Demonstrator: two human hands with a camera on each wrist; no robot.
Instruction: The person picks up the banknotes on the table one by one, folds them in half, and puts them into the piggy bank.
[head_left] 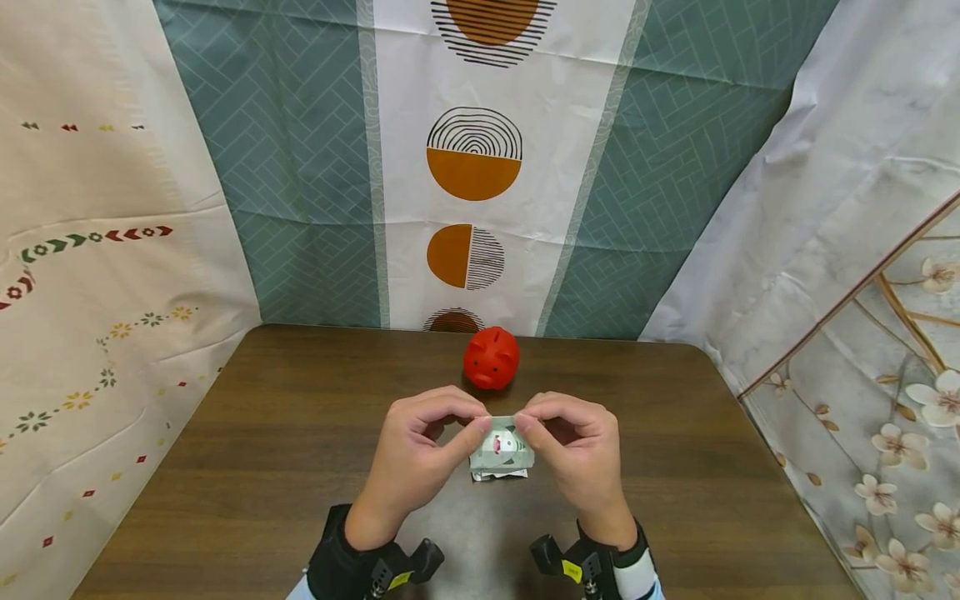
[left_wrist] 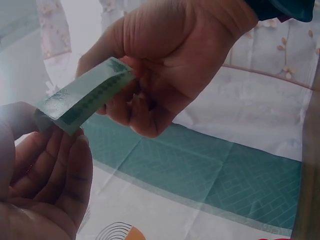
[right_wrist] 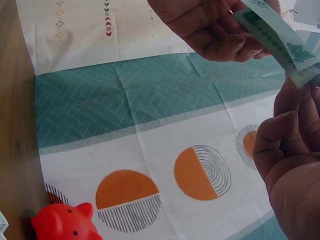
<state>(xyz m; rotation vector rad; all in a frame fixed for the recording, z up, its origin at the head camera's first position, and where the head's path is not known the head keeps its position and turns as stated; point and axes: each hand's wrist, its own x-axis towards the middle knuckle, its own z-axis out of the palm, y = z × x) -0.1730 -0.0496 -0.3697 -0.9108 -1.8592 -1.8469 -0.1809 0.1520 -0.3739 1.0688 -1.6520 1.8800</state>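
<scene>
A folded green banknote point(head_left: 504, 423) is stretched between both hands. My left hand point(head_left: 420, 454) pinches its left end between thumb and fingers, and my right hand point(head_left: 581, 454) pinches the right end. In the left wrist view the banknote point(left_wrist: 82, 97) appears as a narrow strip with a crease along its length. The right wrist view also shows the folded banknote point(right_wrist: 280, 42) held at both ends. Below it in the head view, more green and white paper point(head_left: 499, 476) shows close over the table. Beyond the hands stands a red piggy bank point(head_left: 491, 358), touched by neither.
The brown wooden table point(head_left: 315, 392) reaches back to a green and white patterned cloth point(head_left: 300, 167). A cream cloth point(head_left: 97, 333) hangs on the left and a white flowered cloth point(head_left: 862, 417) on the right. The piggy bank is near the table's back edge.
</scene>
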